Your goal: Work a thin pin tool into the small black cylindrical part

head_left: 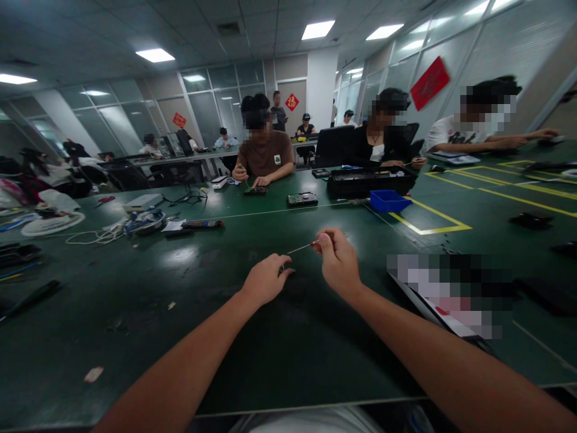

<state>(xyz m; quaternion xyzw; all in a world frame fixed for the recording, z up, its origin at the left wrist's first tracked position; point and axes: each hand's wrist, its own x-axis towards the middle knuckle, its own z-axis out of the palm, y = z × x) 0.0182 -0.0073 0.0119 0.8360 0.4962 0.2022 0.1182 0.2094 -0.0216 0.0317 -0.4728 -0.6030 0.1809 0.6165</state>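
Note:
My right hand (337, 260) is closed above the table, in front of me. Between its thumb and fingers is what looks like a thin screwdriver (299, 248), red at the grip, with most of the handle hidden in the fist. The pale shaft points left and slightly down, toward my other hand. My left hand (265, 279) is curled with thumb and fingertips close together around something small and dark with a shiny edge, too small to name. The shaft's tip ends by the left fingers; whether it touches the small thing cannot be seen.
On the green table (288, 355), a blue bin (390, 201), an opened hard drive (302, 199) and a black casing (372, 182) lie ahead. Cables (101, 233) and a black-red tool (202, 224) are at left, a blurred-out white-edged item (433, 304) at right. Co-workers sit opposite.

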